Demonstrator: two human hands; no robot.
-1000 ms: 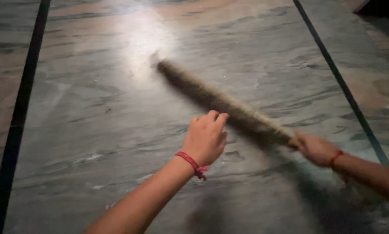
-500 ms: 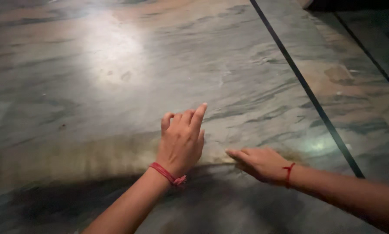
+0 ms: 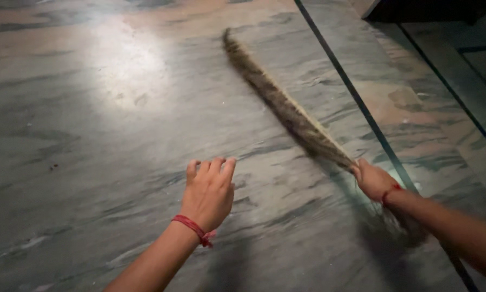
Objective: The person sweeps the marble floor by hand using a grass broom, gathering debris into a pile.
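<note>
Broom (image 3: 286, 105) lying on floor (image 3: 91, 135), running from far centre to near right, right hand (image 3: 374, 181) at its near end, left hand (image 3: 207, 192) left of it, floor joint line (image 3: 356, 100) right of broom

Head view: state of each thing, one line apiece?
Broom: gripped at its near end, bristles stretched out low over the floor, blurred.
Right hand: closed around the broom's near end.
Left hand: empty, fingers spread, over bare floor, apart from the broom.
Floor: grey-green veined stone with dark joint lines, glossy with a light glare.
</note>
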